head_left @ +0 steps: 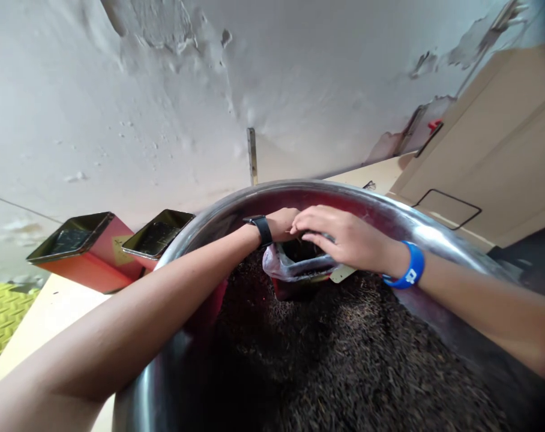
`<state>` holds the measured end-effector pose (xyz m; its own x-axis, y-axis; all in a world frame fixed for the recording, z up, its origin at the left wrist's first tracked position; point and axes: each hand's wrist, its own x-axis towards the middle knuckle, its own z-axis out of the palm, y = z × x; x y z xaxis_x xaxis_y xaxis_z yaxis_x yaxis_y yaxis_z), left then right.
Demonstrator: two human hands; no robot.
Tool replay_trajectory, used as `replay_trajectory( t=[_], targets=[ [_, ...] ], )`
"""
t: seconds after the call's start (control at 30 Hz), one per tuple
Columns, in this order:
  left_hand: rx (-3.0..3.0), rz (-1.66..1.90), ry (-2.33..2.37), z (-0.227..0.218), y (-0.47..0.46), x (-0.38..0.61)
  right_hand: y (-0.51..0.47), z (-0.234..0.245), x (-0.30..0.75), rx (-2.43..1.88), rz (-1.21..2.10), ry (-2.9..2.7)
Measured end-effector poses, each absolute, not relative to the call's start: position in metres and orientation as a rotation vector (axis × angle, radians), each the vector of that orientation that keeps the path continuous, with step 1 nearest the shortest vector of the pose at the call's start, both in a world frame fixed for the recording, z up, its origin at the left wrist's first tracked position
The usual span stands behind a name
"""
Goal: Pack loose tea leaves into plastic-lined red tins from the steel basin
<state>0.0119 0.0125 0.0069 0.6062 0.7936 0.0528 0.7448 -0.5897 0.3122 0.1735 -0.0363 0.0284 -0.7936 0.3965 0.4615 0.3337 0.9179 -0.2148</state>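
Red tin (295,290), plastic bag (279,264) inside, sat among tea leaves (367,348) in a metal tub (423,228). Above, the right hand (349,234) had its thumb and fingers apart; I couldn't tell the left hand (278,224)'s grip.

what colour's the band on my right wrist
The wristband is blue with a white mark, best in the head view.

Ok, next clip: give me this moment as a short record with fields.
Left hand: at the tin's far side, grip unclear; black watch on wrist
Right hand: fingers bent over the tin's opening, grip unclear; blue wristband
Tin: lined with a plastic bag folded over its rim, sitting among loose dark flakes
Container: large metal bowl
Left of bowl: two open tins
Background: wall with peeling paint
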Motion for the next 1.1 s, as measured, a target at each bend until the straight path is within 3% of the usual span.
replay_trajectory(
  t=[0.17, 0.4, 0.53, 0.67, 1.1],
  targets=[
    [2.511, 0.151, 1.346, 0.012, 0.007, 0.017, -0.050, 0.039, 0.173, -0.526, 0.306, -2.407],
    [2.518, 0.287, 1.311, 0.000, 0.017, 0.016, -0.069, 0.030, 0.164, -0.240, 1.063, -3.044],
    [2.515, 0.283, 1.306, -0.003, 0.019, 0.016, -0.064, 0.000, 0.168, -0.555, 0.879, -3.466],
    [2.506, 0.288, 1.298, -0.002, 0.018, 0.015, -0.061, -0.032, 0.164, -0.850, 0.654, -3.550],
    [2.508, 0.280, 1.320, -0.001, 0.017, 0.016, -0.080, -0.025, 0.151, -0.492, 0.902, -3.781]
  ],
)
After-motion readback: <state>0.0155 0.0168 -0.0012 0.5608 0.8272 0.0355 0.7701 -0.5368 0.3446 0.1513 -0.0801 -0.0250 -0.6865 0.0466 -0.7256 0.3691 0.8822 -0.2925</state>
